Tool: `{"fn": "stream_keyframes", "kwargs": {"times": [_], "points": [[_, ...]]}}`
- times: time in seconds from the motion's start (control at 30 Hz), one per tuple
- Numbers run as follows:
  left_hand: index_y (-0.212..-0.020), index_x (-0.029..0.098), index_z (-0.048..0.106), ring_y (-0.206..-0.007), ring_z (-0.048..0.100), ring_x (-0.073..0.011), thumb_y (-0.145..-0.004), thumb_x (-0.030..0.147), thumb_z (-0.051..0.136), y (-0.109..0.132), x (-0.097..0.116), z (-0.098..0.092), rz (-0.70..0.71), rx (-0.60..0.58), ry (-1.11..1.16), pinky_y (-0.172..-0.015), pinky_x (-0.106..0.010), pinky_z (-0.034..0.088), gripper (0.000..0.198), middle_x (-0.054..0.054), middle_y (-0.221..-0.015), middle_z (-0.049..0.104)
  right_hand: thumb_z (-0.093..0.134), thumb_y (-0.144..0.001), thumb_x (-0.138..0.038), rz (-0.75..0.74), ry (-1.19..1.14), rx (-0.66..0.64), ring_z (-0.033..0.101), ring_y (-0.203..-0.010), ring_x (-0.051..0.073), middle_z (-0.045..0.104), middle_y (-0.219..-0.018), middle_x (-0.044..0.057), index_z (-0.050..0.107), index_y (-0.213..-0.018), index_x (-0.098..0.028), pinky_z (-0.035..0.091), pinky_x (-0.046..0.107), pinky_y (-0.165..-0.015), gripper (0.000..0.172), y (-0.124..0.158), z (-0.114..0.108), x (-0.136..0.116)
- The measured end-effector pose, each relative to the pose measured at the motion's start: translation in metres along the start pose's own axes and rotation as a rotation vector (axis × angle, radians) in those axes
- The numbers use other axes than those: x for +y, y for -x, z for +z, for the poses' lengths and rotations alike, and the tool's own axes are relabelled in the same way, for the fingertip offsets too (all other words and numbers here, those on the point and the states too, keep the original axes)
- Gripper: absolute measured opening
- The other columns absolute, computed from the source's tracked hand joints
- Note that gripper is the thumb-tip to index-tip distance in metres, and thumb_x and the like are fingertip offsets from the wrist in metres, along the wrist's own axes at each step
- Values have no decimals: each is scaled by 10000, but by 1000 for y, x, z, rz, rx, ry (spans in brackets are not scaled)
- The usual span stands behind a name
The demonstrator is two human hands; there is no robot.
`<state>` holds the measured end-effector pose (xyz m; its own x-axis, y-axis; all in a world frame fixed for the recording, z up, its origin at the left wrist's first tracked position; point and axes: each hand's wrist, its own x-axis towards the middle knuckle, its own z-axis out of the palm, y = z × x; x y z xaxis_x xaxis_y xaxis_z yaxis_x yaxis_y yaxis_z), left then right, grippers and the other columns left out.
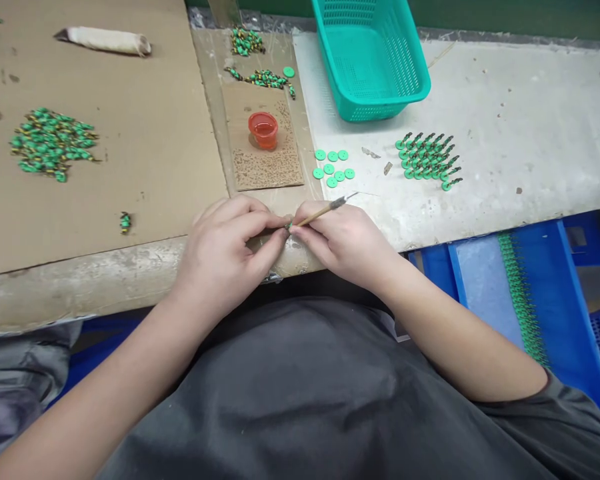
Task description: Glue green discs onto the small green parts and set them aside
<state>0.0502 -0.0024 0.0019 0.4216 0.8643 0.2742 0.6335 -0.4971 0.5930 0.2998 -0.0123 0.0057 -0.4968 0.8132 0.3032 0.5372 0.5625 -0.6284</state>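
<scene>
At the table's front edge my hands meet fingertip to fingertip. My left hand (235,243) is closed in a pinch on a small green figure (289,226), mostly covered by fingers. In my right hand (347,237) lies a thin wooden-handled tool (320,213), with a dark wrapped end and a fine tip pointing right; that hand's thumb and forefinger also come together at the figure. Just beyond are several loose green discs (332,157) with small holes. An orange-red cup (263,130) with liquid stands on a speckled cardboard piece (265,170).
Small green figures form a large pile (55,143) at left, with one single figure (125,223) nearer me. Rows of figures on discs (429,159) stand at right. A teal basket (375,110) and a wrapped pointed tool (105,40) lie farther back. Blue trays (555,287) sit below right.
</scene>
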Motion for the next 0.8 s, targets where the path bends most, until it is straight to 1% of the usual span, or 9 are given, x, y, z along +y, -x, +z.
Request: {"fn": "stream_keyframes", "kwargs": {"times": [0.1,0.17,0.27,0.33,0.4,0.53,0.6,0.7,0.8], "points": [[-1213,290,896,-1120,779,-269,-1212,457,641,0,1,-2,-6,-26,-8,-1027,-464,576,305,-30,-1154,834,492,-1315,-318,-31,38,-24,797,-1041,257,818,-1101,68,709,-1176,-246,631,380,-977,269,1,0,-2],[-1199,283,895,-1121,771,-253,-1213,455,618,0,1,-3,-8,-38,-10,-1040,-447,573,326,-14,-1161,835,479,-1318,-317,-28,54,-36,781,-1038,252,800,-1083,56,688,-1160,-265,619,376,-969,268,1,2,-4],[-1132,288,891,-1072,775,-263,-1161,413,667,0,0,-3,6,-30,-10,-997,-451,576,258,-33,-1130,841,485,-1306,-291,-25,51,-38,774,-1052,241,798,-1086,46,673,-1131,-281,613,363,-979,257,1,6,-6],[-1130,297,892,-1057,783,-283,-1139,409,696,0,0,-2,2,-15,-3,-981,-468,576,226,-53,-1119,844,507,-1299,-293,-7,34,-28,778,-1044,240,809,-1086,49,680,-1125,-276,621,361,-974,246,1,7,-6],[-1176,306,905,-1071,795,-292,-1155,425,696,-1,0,-3,-11,-9,15,-987,-470,574,243,-58,-1121,846,527,-1297,-313,35,-3,17,787,-1028,242,825,-1084,61,703,-1119,-258,636,370,-975,257,1,7,-3],[-1255,319,912,-1087,806,-275,-1180,410,677,0,1,-4,6,-9,60,-1010,-441,569,263,-43,-1137,854,575,-1284,-341,141,-65,199,804,-1030,241,853,-1111,84,748,-1066,-233,660,380,-1003,298,5,3,3],[-1267,314,890,-1099,802,-278,-1161,395,709,0,1,-3,7,4,66,-1029,-441,563,225,-41,-1152,858,605,-1270,-337,157,-80,226,808,-1024,239,859,-1112,85,758,-1042,-226,665,379,-1000,296,7,1,4],[-1187,302,867,-1090,795,-292,-1133,436,778,1,0,-2,-6,19,63,-1006,-453,552,169,-44,-1120,854,617,-1265,-313,120,-112,173,820,-1030,239,868,-1118,87,778,-1058,-208,667,381,-1021,282,9,1,4],[-1146,315,886,-1065,793,-287,-1147,464,767,0,0,-1,-20,22,73,-986,-466,558,191,-42,-1093,847,586,-1278,-303,81,-109,100,830,-1076,246,871,-1152,89,793,-1114,-207,663,385,-1055,281,8,1,4]]}}
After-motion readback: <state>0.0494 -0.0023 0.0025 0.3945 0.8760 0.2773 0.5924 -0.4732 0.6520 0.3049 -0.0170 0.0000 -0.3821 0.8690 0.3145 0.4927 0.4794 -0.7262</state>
